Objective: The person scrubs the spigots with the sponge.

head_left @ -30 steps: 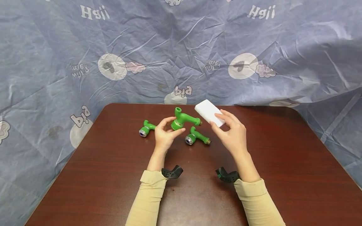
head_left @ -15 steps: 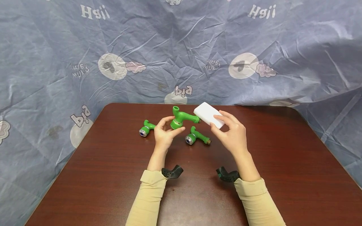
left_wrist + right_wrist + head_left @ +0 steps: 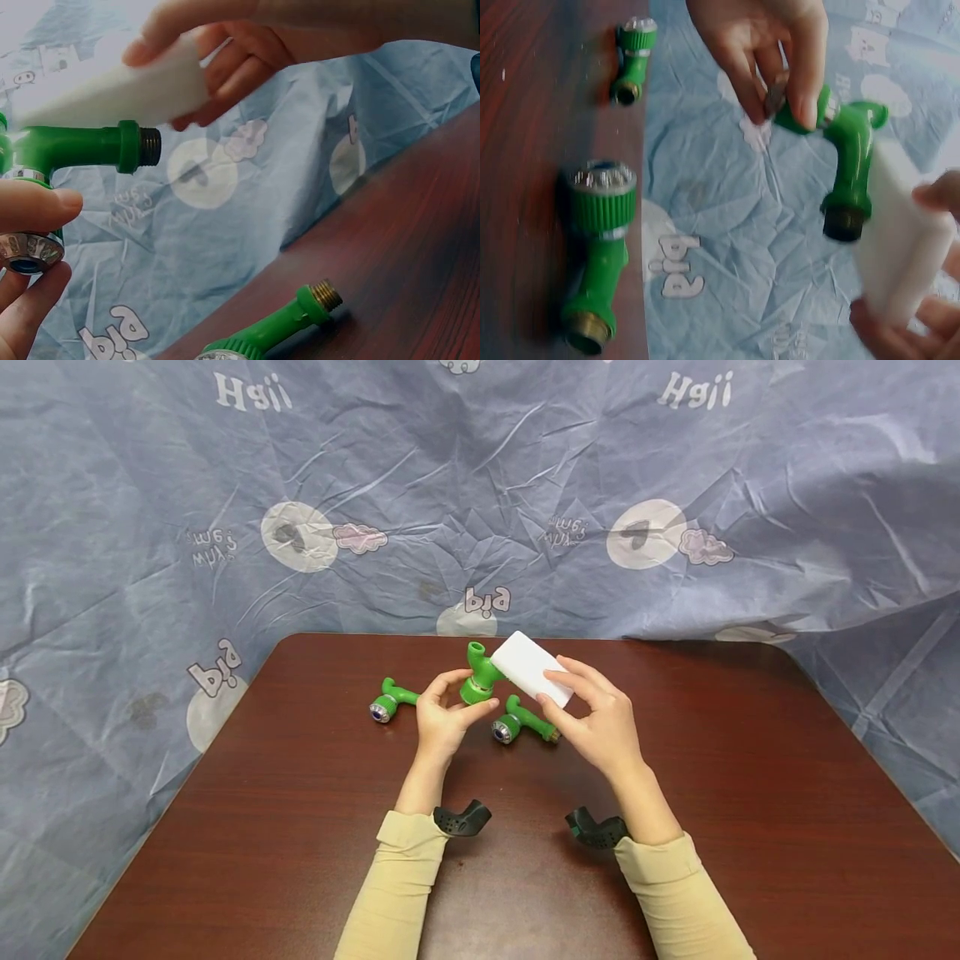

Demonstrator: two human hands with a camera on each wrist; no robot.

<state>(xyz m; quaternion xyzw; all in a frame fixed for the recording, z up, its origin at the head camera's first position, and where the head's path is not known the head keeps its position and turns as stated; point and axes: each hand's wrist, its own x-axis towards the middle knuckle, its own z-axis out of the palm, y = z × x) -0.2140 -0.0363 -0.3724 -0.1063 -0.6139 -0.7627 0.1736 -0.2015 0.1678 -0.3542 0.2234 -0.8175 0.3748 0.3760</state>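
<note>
head camera shows a person's two hands raised above a dark red-brown wooden surface point(image 3: 300, 827), each holding something. the left hand point(image 3: 442, 720) grips a green tap point(image 3: 485, 677) by its ribbed knob, thumb on one side and fingers round the other, so the tap is held knob-down with its short curved spout pointing up. the right hand point(image 3: 602, 727) pinches a white rectangular block point(image 3: 528, 668) between thumb and fingers; the block is tilted and, from this angle, covers most of the tap's long pipe. in the left wrist view the block runs along the upper side of that pipe, with the dark threaded end point(image 3: 151, 147) sticking out clear below it; in the right wrist view the block is right beside the pipe, though i cannot tell for certain whether they touch. two more green taps lie on the surface: the middle tap point(image 3: 525, 719), between the hands, has its brass thread toward the right and a silver knob cap with a blue centre; the outer tap point(image 3: 393, 697) is partly hidden behind the left hand. a creased blue-grey cloth point(image 3: 420, 468) with pale discs and lettering hangs behind.
</note>
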